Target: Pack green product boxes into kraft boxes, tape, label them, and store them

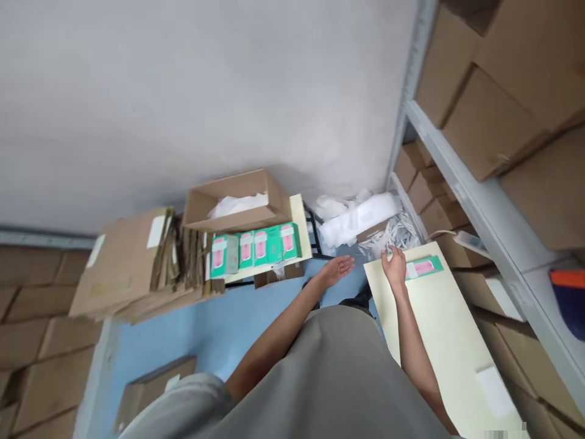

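My left hand point(339, 271) hangs over the blue floor between the two tables, palm partly up, its fingers stretched out and nothing in them. Over the far left edge of the pale yellow table point(450, 332) is my right hand point(393, 264). Its fingers are loosely bent and apart, with no held thing visible. Just right of it lies a flat green box with a pink front point(423, 267); whether they touch I cannot tell. Several similar green and pink boxes point(260, 245) stand in a row on the other table to the left.
An open carton point(272, 204) with white packing inside stands behind the row. Flattened cardboard point(121, 259) is stacked at left. White foam wrap point(359, 218) and paper scraps point(393, 235) lie on the floor ahead. Shelves point(475, 201) of brown cartons line the right side.
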Tool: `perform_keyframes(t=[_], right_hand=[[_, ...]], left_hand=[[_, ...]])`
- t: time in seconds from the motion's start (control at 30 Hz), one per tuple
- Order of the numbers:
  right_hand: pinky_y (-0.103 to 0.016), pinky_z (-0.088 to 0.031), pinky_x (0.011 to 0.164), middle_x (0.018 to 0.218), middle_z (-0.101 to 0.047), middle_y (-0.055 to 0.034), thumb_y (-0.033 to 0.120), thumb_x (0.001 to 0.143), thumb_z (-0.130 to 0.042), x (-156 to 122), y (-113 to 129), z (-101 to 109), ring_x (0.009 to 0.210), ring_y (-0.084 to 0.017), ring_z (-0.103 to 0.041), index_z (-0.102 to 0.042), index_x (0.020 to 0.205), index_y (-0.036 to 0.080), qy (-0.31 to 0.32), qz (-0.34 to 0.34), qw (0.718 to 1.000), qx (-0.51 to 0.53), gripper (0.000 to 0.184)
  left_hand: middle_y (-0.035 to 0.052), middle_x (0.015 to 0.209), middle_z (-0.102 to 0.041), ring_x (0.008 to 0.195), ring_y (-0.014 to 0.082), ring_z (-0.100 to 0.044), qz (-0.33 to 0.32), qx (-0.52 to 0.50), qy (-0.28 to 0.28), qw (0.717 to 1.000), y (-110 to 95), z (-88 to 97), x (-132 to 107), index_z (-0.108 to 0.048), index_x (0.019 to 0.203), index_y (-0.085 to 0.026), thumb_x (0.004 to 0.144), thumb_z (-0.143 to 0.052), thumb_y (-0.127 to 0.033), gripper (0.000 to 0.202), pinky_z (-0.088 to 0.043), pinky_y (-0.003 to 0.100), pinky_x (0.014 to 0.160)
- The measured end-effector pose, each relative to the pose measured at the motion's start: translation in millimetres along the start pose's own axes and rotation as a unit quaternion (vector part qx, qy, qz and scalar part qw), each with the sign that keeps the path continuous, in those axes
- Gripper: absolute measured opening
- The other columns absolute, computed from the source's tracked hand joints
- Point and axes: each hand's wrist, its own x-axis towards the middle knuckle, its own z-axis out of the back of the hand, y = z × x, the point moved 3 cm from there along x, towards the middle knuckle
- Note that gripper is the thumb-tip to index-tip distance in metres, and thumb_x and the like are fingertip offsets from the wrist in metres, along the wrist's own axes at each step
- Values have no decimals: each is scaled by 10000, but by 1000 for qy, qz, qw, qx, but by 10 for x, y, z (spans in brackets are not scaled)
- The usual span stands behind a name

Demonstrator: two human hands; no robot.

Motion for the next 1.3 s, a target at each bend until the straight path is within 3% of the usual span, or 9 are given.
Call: perform_keyframes(t=[0.2,0.3,0.4,0.5,0.63,0.77,0.9,1.1,1.3], right_hand=[[-548,-590,1176,1311,-833,-229,387,1051,-558,-248,1230,-832,1277,-387,-776,-803,1287,165,101,155,982,41,407],[-531,-617,1146,1299,-850,-208,398,1054,-569,-457,1976,-1333,1250,-369,-806,-810,1267,180,165,225,958,64,389],[-535,-642,1112,1290,-863,-189,427,1056,-593,-700,2751,-1844,1220,-365,-830,-814,1229,204,228,276,930,88,358],[-544,-659,1086,1254,-879,-164,460,1058,-621,-964,3488,-2359,1173,-361,-849,-810,1195,234,285,300,905,102,325],[-495,-669,1087,1197,-894,-109,434,1036,-641,-1370,4345,-3080,1111,-308,-865,-805,1171,257,372,310,865,131,277],[-459,-671,1082,1183,-896,-100,396,1008,-673,-1829,4976,-3774,1094,-276,-867,-800,1121,248,446,283,833,165,225],[-437,-672,1075,1126,-897,-87,346,977,-721,-2219,5353,-4280,1081,-259,-865,-795,1097,246,478,242,825,178,173],[-413,-678,1039,1095,-889,-64,317,969,-750,-2438,5543,-4578,989,-231,-863,-793,1058,244,474,207,842,151,123],[-375,-700,858,960,-869,-60,658,960,-805,-2507,5660,-4671,832,-226,-841,-755,981,235,498,168,828,197,427]], left_hand=[[171,1248,-857,1150,252,-828,-110,-119,10,987,-499,647,-271,-776,1118,-190,942,-754,-122,189,-566,404,1227],[162,1211,-861,1087,238,-835,-200,-178,20,963,-858,1164,-502,-771,1047,-173,899,-764,-69,181,-579,408,1210],[140,1199,-862,1128,239,-832,-288,-253,-6,924,-1241,1967,-849,-764,1042,-178,889,-818,-106,178,-584,404,1189],[109,1159,-865,1181,240,-822,-355,-335,-81,869,-1479,3013,-1265,-755,1071,-191,870,-864,-149,232,-590,389,1158],[76,1106,-855,1080,196,-820,-422,-410,-213,780,-1450,4388,-1761,-756,1065,-209,899,-834,-193,184,-615,328,1054],[15,953,-802,912,153,-784,-422,-441,-324,723,-1261,5302,-1992,-720,1033,-248,870,-856,-203,217,-622,267,895],[-16,865,-725,837,131,-726,-409,-440,-361,714,-1227,5685,-1972,-677,993,-227,817,-923,-199,304,-586,243,848],[-31,860,-677,766,119,-659,-386,-438,-387,713,-1331,5763,-1889,-667,1000,-216,814,-979,-274,367,-570,266,827],[-24,834,-672,806,152,-685,-416,-414,-367,722,-1353,5798,-2005,-705,977,-214,758,-1033,-392,433,-589,307,866]])
